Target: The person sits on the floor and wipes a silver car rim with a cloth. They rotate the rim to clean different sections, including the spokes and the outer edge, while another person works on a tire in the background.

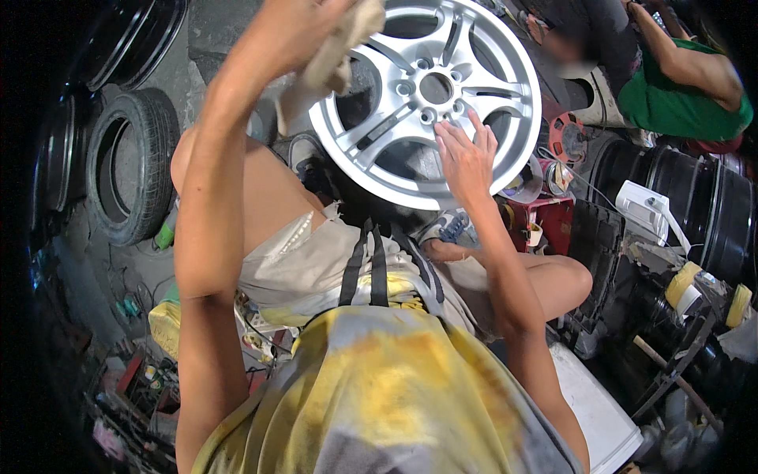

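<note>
A silver alloy wheel rim (387, 87) with several spokes and a round centre hole lies face up in front of my knees. My left hand (304, 28) is raised at the wheel's upper left, its fingers closed on a beige cloth (343, 59) that hangs down over the rim's left edge. Part of that hand is cut off by the top of the picture. On the near right of the wheel rests my right hand (467, 158), fingers stretched toward the lug holes by the hub, with nothing in it.
Left of me a black tyre (130, 166) stands near dark wheels. Another person in a green garment (687, 95) sits at the far right. Close to the wheel's right are a red box (553, 225), tins and a white container (643, 212). A white panel (588, 411) lies behind my right arm.
</note>
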Motion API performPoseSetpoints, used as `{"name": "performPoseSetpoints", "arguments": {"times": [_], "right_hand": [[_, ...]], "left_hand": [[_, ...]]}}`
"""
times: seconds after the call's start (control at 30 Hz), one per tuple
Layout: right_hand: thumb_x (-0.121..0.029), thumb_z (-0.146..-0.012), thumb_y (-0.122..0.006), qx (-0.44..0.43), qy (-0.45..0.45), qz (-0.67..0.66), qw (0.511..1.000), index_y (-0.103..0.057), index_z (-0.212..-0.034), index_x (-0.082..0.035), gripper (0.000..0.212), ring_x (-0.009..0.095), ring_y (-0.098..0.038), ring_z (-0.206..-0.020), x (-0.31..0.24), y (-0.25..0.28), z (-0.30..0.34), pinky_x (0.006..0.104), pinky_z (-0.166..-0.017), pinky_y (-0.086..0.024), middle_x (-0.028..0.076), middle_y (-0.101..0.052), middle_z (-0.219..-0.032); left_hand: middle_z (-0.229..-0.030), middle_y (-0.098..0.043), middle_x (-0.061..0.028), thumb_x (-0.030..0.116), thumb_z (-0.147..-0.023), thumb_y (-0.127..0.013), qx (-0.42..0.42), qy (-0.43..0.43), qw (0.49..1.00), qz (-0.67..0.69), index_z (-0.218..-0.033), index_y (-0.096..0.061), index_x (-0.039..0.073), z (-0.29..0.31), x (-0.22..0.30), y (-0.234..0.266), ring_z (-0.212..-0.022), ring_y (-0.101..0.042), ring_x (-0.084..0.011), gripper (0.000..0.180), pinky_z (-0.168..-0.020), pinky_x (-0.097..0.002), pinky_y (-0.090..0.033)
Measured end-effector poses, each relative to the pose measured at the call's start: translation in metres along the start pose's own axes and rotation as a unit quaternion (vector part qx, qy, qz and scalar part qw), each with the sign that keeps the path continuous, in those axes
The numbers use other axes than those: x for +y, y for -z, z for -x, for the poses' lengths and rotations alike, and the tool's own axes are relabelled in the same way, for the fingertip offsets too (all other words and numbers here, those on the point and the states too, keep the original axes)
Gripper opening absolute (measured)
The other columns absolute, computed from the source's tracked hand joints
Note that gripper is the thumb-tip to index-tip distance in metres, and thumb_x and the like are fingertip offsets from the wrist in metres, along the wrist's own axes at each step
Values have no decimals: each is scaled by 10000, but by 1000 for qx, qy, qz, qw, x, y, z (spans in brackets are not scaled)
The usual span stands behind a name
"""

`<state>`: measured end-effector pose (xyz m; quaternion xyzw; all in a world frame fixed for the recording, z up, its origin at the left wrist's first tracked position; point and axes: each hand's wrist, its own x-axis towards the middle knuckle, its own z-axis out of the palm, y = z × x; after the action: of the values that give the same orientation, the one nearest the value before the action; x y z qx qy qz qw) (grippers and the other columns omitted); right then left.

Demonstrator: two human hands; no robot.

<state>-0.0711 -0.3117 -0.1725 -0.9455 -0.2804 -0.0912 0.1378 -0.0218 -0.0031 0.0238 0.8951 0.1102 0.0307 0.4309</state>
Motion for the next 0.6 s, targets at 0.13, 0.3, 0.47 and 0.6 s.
{"name": "performPoseSetpoints", "arguments": {"times": [0.13, 0.3, 0.47, 0.6], "right_hand": [[-189, -927, -680, 5, -39, 1, 999, -734, -1180, -115, 269, 324, -439, -1352, -9, -11, -7, 547, -1113, -319, 24, -655, -1167], [-185, -936, -665, 24, -52, 3, 998, -736, -1172, -106, 259, 322, -467, -1285, -9, -14, -13, 519, -1081, -331, 38, -633, -1176], [-199, -917, -685, 15, 3, -10, 1000, -766, -1058, -102, 190, 296, -507, -1141, -2, -2, -17, 459, -960, -392, 23, -631, -1127], [-185, -924, -677, -86, 9, -52, 995, -765, -1105, -113, 214, 270, -529, -1052, 17, 35, -15, 431, -897, -424, 30, -652, -1073]], "left_hand": [[-650, -668, -158, 463, -995, -628, -52, -127, 987, -83, -918, -709, -54, -3, -35, -41, -553, -638, -211, 529, -561, -367, -508], [-893, -687, -299, 80, -892, -571, -119, -114, 986, -23, -1036, -653, -58, 2, -35, -96, -819, -693, -429, 215, -784, -485, -540], [-981, -651, -314, 69, -875, -522, -111, -138, 982, -67, -1083, -626, -74, -5, -58, -130, -937, -657, -474, 273, -876, -516, -507], [-1135, -605, -297, 96, -907, -532, -152, -131, 976, -83, -1259, -568, -35, -6, -66, -151, -1029, -634, -458, 377, -929, -516, -505]]}}
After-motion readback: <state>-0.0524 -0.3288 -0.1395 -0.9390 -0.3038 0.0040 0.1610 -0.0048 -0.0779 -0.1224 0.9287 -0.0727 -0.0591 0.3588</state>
